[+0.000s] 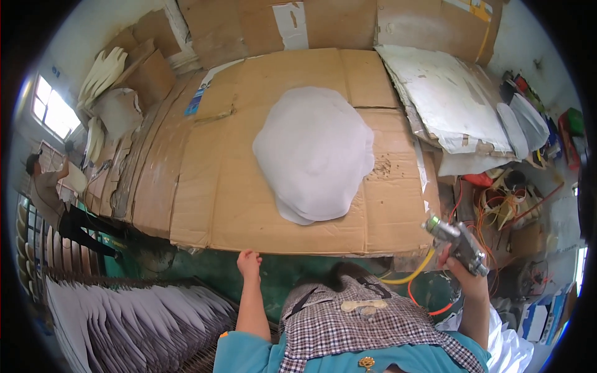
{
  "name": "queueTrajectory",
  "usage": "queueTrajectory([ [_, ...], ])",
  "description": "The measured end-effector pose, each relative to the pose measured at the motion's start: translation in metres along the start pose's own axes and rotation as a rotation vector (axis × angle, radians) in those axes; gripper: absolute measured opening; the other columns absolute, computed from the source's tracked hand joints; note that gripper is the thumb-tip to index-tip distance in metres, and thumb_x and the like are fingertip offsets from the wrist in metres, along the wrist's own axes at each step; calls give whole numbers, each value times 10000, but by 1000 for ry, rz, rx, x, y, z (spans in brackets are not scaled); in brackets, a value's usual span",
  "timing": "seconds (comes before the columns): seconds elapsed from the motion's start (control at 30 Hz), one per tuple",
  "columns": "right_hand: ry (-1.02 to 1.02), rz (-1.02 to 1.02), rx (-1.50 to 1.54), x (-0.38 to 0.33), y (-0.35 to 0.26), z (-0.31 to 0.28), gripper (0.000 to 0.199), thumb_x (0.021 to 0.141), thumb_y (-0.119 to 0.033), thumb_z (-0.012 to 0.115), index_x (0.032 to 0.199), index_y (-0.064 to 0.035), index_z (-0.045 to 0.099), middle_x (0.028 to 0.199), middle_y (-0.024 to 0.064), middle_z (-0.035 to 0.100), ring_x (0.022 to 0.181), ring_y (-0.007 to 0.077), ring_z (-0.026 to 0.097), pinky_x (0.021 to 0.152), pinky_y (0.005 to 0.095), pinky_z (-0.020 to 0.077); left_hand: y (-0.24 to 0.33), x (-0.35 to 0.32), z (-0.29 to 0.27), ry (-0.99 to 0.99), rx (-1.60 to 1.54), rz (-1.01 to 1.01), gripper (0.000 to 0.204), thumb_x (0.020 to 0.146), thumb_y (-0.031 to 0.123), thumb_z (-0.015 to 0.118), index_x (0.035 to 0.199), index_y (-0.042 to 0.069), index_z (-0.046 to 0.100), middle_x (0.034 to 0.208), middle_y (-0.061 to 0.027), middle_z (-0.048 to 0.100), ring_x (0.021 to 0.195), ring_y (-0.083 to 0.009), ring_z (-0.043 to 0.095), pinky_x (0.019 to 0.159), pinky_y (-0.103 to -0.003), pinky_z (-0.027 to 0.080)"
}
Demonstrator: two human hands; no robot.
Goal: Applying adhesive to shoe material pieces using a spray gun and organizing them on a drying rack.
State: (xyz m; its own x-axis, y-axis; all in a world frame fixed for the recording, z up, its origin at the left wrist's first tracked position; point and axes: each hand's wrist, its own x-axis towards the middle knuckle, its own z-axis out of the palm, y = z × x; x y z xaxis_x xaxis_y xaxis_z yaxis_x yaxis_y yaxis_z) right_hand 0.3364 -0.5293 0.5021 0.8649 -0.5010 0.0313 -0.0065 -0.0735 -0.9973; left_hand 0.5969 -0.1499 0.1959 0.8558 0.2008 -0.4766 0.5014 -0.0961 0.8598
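A stack of white rounded fabric pieces (314, 152) lies in the middle of a cardboard-covered table (205, 205). My left hand (249, 263) rests at the table's near edge, fingers loosely apart, holding nothing. At the table's near right corner, my right hand (457, 264) grips a metal spray gun (457, 242), nozzle pointing up and left, with a yellow hose (410, 273) and an orange hose trailing from it.
Rows of white cut pieces (130, 317) stand on a rack at lower left. A person (53, 199) stands at far left near a window. Worn white boards (444, 99) lean at the right; cables and clutter (516, 199) lie beside them. Cardboard sheets line the back wall.
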Motion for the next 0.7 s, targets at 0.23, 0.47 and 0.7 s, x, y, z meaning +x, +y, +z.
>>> queueTrajectory([
  [0.23,-3,1,-29,0,5,-27,490,748,-86,635,1183,19,436,779,62,568,680,142,570,635,278,482,45,10,83,-185,-68,115,201,772,54,536,970,26,517,719,-45,544,551,-100,515,462,-193,402],
  [0.47,-116,45,-40,0,10,-57,508,722,-76,654,1175,20,447,792,69,576,682,146,574,633,284,478,42,45,142,-190,209,266,262,738,112,582,972,9,521,762,-54,570,609,-126,554,506,-235,442],
  [0.7,75,67,15,28,14,-49,506,736,-57,616,1196,26,420,795,78,574,707,162,574,657,294,482,69,9,182,30,620,405,373,687,260,637,936,13,510,834,-136,572,799,-301,561,711,-393,447],
])
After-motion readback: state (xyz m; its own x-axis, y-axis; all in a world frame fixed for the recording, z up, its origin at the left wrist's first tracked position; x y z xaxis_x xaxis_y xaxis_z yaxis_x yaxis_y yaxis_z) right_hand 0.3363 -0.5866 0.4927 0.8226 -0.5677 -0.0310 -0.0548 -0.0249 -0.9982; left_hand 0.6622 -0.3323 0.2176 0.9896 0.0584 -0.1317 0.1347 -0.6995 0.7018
